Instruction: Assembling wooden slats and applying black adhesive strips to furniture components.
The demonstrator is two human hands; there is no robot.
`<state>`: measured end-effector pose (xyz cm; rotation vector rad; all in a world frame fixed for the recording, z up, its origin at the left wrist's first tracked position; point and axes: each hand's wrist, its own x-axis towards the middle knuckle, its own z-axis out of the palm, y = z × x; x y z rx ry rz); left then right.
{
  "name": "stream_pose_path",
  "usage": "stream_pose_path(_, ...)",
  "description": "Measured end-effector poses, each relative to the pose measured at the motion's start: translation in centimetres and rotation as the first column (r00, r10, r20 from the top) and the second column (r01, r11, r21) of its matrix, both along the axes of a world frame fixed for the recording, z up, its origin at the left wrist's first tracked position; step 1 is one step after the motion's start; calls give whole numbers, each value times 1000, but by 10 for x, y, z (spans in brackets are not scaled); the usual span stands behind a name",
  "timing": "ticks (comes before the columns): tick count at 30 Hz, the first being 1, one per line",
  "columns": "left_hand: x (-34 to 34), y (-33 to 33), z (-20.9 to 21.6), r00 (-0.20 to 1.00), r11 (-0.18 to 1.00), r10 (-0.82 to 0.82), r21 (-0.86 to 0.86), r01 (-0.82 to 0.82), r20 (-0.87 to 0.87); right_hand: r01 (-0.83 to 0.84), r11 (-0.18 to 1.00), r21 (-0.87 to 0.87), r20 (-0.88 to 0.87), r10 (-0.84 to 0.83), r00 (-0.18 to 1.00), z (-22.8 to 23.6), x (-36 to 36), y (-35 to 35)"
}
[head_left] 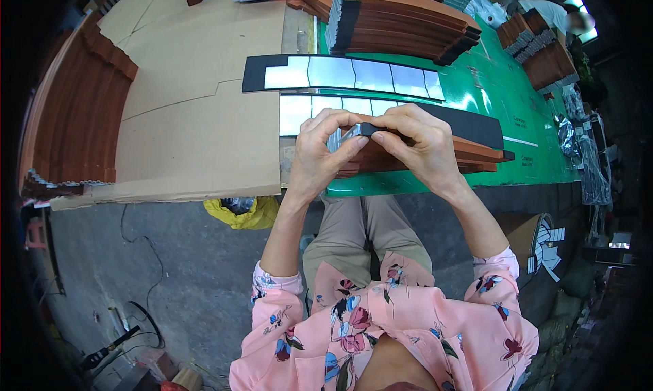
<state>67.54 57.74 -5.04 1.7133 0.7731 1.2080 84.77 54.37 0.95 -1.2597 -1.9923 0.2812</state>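
My left hand [318,150] and my right hand [423,146] meet over the near edge of the table, thumbs and index fingertips pinched close together. Between them is a small black piece [368,128], gripped by the right fingertips. A short silvery-grey part [349,133] shows in the left pinch; whether it joins the black piece, I cannot tell. Under the hands lie reddish-brown moulding strips [381,161], partly hidden by my fingers. Just beyond are two black sheets bearing rows of shiny white rectangles, a farther sheet [255,74] and a nearer sheet [469,123].
A stack of brown mouldings [408,23] stands at the back on the green table top [544,156]. More mouldings [85,112] stand on cardboard [204,146] at left. Below are a yellow bag [241,214] and a round bin [527,238] with white strips. Someone is at the far right.
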Motion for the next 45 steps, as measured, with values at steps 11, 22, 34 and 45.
stream_pose_path(11, 0, 2, -1, 1000, 999, -4, 44, 4, 5, 0, 1000, -22, -4, 0, 1000, 2, -2, 0)
stream_pose_path(22, 0, 0, 0, 998, 997, 45, 70, -41, -47, 12, 1000, 9, 2, -12, 1000, 1, -3, -2)
stream_pose_path(34, 1, -1, -1, 998, 997, 47, 64, -44, -44, 9, 999, -46, 35, -7, 999, 2, 1, -2)
stream_pose_path(45, 2, -2, -4, 994, 978, 104, 184, -98, -23, -1, 998, 67, 26, -1, 1000, -10, 10, -12)
